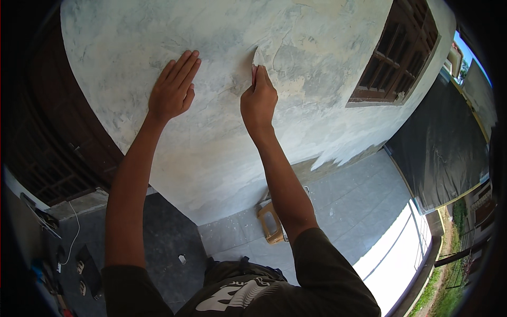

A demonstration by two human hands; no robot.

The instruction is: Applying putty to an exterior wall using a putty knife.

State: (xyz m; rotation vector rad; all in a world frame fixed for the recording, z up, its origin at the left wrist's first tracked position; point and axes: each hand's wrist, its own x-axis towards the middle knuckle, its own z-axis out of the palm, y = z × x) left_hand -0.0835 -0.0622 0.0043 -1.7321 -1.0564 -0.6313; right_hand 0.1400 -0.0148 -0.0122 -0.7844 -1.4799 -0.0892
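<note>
Putty knife [257,62] sits in the right hand [259,103], gripped tight, blade pointing up and pressed on the plastered wall [222,142] just right of the left hand [173,90], which lies open and flat on that wall.

Two hands: left hand [172,91], right hand [258,101]; one scraper [257,59]; one window [393,53].

A brown barred window [393,55] sits at the upper right. A dark wooden door [50,142] fills the left edge. Grey floor tiles [348,201] spread across the lower middle, with a tan wooden float [271,224] lying on them. Black sheeting [441,153] hangs at right, and sandals [84,274] lie at lower left.
</note>
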